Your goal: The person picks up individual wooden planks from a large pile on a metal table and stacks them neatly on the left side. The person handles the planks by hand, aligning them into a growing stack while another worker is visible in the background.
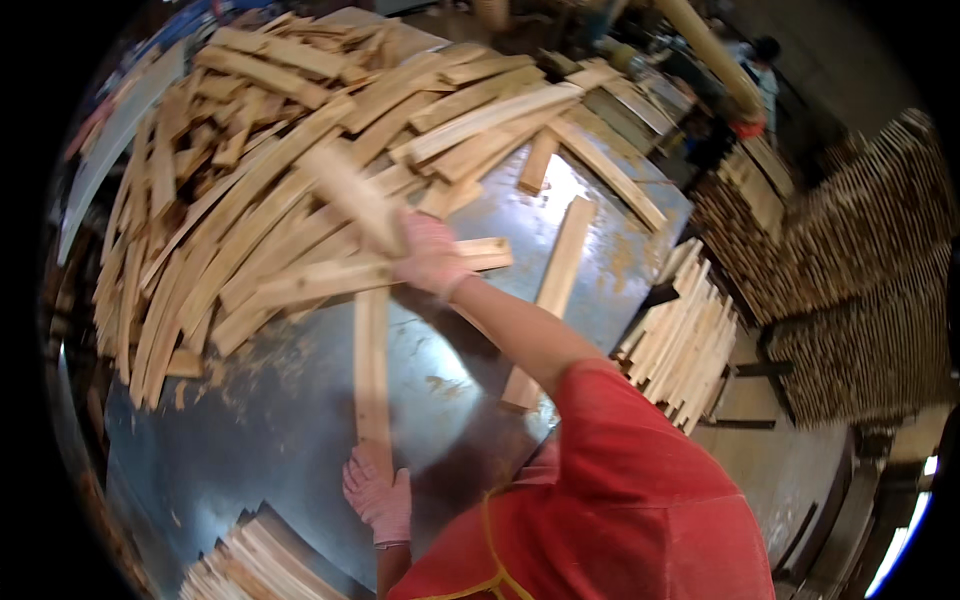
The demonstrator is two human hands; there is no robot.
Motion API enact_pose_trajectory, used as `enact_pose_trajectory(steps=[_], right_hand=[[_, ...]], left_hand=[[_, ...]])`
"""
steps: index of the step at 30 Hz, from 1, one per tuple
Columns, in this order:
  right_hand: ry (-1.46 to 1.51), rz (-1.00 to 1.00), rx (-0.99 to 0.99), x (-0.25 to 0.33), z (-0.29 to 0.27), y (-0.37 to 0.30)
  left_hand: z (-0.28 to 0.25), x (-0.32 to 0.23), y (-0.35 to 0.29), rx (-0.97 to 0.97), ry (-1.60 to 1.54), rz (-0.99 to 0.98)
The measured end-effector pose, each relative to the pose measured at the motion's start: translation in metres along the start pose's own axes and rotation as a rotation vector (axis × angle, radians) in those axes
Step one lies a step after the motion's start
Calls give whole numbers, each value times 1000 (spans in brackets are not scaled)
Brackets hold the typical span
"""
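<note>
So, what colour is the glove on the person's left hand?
Pale pink; the glove shows best in the head view.

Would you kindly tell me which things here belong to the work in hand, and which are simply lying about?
In use, it appears:
- left hand, holding the near end of a long board
- right hand, holding a blurred board
- loose board pile
- metal table

Seemingly just around:
- yellow pipe
- slat stacks at far right
</note>
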State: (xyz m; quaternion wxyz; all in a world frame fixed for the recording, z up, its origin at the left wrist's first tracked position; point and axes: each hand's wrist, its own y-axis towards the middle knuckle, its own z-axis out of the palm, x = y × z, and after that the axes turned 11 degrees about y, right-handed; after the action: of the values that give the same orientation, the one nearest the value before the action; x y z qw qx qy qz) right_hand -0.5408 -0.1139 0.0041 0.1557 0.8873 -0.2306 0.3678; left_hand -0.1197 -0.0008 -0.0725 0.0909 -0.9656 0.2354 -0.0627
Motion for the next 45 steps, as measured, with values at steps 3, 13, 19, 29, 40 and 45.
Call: enact_pose_trajectory(steps=[3, 13, 19, 29, 40, 45], right_hand=[[-194, -46, 234, 28, 5, 16], [84, 38, 390, 61, 21, -33], [852, 273, 253, 112, 112, -147], [319, 104, 1061, 225, 222, -339], [280, -194, 1322, 235, 196, -288], [-267, -188, 887, 68, -16, -178]], left_hand=[[2, -2, 15, -12, 11, 59], [-46, 83, -53, -81, -659, -23], [-58, 118, -146, 332, -1610, -402], [-15, 145, -276, 367, -1455, -631], [-50, 150, -225, -9, -320, -482], [-51, 127, -179, 55, -200, -295]])
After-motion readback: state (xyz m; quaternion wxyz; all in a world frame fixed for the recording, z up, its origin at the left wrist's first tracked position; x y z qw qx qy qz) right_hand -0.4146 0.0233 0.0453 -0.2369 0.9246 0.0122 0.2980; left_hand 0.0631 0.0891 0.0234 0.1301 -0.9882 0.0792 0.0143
